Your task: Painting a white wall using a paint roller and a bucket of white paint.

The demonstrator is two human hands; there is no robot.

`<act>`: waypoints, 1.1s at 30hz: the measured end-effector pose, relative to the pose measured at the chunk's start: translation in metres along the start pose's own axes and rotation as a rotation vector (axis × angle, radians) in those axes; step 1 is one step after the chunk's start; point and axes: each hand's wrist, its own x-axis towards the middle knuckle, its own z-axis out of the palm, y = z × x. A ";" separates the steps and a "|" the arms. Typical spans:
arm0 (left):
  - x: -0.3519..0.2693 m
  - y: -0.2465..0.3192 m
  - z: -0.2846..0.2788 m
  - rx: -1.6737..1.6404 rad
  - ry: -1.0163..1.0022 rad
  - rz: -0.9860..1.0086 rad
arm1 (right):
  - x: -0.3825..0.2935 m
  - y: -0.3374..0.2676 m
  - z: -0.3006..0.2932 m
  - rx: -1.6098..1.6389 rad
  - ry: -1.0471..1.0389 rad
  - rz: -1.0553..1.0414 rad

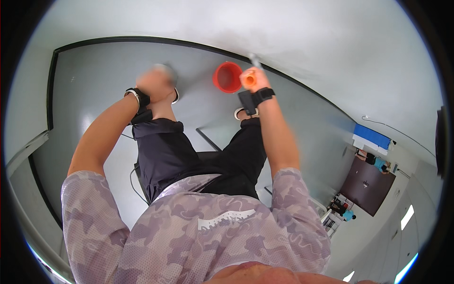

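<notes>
My right hand point(262, 76) is closed around the orange handle point(250, 80) of a hand tool. Its pale, blurred metal blade point(255, 61) reaches to the foot of the white wall point(301, 42), where grey smudges show. Motion blurs my left hand point(154, 85), which appears closed on a grey plate-like tool point(171, 72); this covers part of my foot, and its exact kind is unclear. Between both hands, closer to the right one, a red plastic bucket point(227, 77) stands on the grey floor point(198, 106). What lies inside it cannot be made out.
Black skirting point(142, 38) runs along the wall's base. My legs are spread over a seat with a dark leg point(208, 139). Far right, two people point(377, 163) are near a dark brown double door point(367, 184), with a blue panel point(371, 136) beside it. A cable point(390, 128) trails along the wall.
</notes>
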 end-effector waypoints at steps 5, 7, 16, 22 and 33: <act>0.010 0.000 0.015 0.045 0.086 0.006 | -0.008 0.047 0.031 -0.114 -0.149 0.366; 0.006 0.008 0.005 0.035 0.010 -0.069 | -0.009 0.043 0.026 -0.150 -0.150 0.334; -0.012 -0.014 0.008 -0.032 0.070 -0.154 | -0.008 -0.120 -0.114 -0.003 -0.025 -0.005; -0.006 -0.019 0.010 -0.020 0.033 -0.142 | 0.023 -0.102 -0.065 -0.339 -0.054 -0.099; -0.015 -0.014 0.005 -0.062 0.102 -0.115 | 0.036 0.065 0.050 -0.113 -0.189 0.473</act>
